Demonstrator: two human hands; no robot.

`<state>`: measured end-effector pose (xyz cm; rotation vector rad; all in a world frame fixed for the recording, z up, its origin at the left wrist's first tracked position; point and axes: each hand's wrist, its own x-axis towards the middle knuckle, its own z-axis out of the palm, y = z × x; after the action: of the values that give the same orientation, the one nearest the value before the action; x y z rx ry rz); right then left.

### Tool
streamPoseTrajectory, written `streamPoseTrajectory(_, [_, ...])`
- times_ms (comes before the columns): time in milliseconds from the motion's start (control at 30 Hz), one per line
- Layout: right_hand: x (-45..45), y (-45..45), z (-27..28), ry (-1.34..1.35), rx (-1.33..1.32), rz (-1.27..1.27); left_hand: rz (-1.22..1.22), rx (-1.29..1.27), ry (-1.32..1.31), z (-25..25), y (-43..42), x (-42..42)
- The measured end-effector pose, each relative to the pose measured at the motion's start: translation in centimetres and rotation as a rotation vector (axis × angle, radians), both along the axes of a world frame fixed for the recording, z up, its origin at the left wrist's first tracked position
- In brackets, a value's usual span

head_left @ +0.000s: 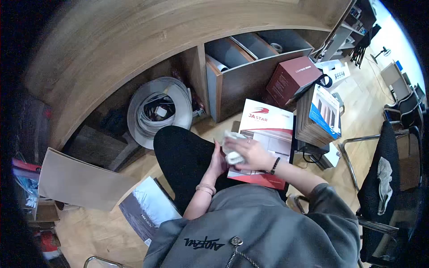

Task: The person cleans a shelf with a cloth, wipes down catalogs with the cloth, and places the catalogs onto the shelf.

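Observation:
A white and red catalogue [273, 145] with "JA STAR" printed on its cover rests across my lap. My right hand [252, 154], with a dark bead bracelet at the wrist, grips a crumpled white cloth [233, 147] over the catalogue's left side. Close beside the cloth, at the catalogue's left edge, is my left hand [217, 161]. Its thumb points up, but the other fingers are mostly hidden, so whether it holds the edge or the cloth does not show.
Left of my leg lies a grey-and-white catalogue [149, 210] near a beige board [82, 181]. A coiled cable roll [136, 114] sits in the shelf. To the right stand a maroon box [292, 78], a stack of sample books [308, 120] and a chair with a jacket [375, 178].

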<state>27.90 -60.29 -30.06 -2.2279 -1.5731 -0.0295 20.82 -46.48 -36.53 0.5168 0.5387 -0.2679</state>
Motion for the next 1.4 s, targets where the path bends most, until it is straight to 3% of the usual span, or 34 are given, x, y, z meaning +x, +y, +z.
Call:
streamPoseTrajectory(67, [3.2,-0.2,0.8,0.173,-0.055,-0.185,-0.045,-0.028,-0.105,-2.1,0.3,0.3])
streamPoseTrajectory(133, [8.1,0.2,0.5,0.053,0.031,-0.216,-0.137,-0.085,-0.319,-4.3,0.6,0.7])
streamPoseTrajectory(233, [13.4,1.4,-1.9,-0.168,0.111,-0.244,-0.143,-0.069,-0.342,-4.6,0.5,1.0])
streamPoseTrajectory(400, [9.4,3.5,1.1,-0.052,-0.196,-0.096,-0.156,-0.113,-0.305,-4.5,0.6,0.4])
streamPoseTrajectory(500, [7.7,4.0,4.5,0.019,-0.574,0.119,-0.162,-0.088,-0.285,-4.4,0.5,0.6])
streamPoseTrajectory(633, [13.1,5.0,2.5,-0.126,-0.421,-0.174,-0.155,-0.067,-0.274,-4.1,0.3,0.6])
streamPoseTrajectory(767, [9.7,5.5,2.5,-0.214,-0.519,-0.103,-0.135,-0.116,-0.314,-4.9,0.6,0.6])
streamPoseTrajectory(833, [5.4,5.3,3.6,-0.059,-0.633,-0.096,-0.140,-0.149,-0.325,-4.8,0.5,0.2])
streamPoseTrajectory(933, [-0.1,2.6,1.1,-0.183,-0.389,0.050,0.031,-0.076,-0.019,-2.5,0.3,-0.2])
streamPoseTrajectory(1000, [-2.1,1.1,0.6,-0.201,-0.339,0.072,-0.020,-0.122,-0.105,-2.9,0.8,-0.1])
streamPoseTrajectory(1067, [-3.5,-0.3,0.3,-0.008,-0.175,0.227,-0.111,-0.205,-0.269,-3.5,1.1,-0.4])
streamPoseTrajectory(1133, [-3.7,-1.4,0.5,0.089,-0.087,0.302,-0.132,-0.167,-0.268,-3.9,0.8,-0.2])
streamPoseTrajectory(1233, [-2.8,-3.3,1.7,0.334,-0.098,0.205,-0.181,-0.085,-0.277,-4.2,0.4,0.1])
streamPoseTrajectory(1333, [0.6,-7.3,0.0,0.172,-0.075,-0.185,-0.211,0.213,-0.298,-4.7,0.1,0.1])
streamPoseTrajectory(1367, [1.2,-8.1,0.4,0.129,-0.049,-0.368,-0.221,0.210,-0.297,-5.0,-0.1,0.1])
streamPoseTrajectory(1400, [0.8,-8.4,0.3,0.129,-0.048,-0.379,-0.218,0.160,-0.284,-5.3,-0.1,0.1])
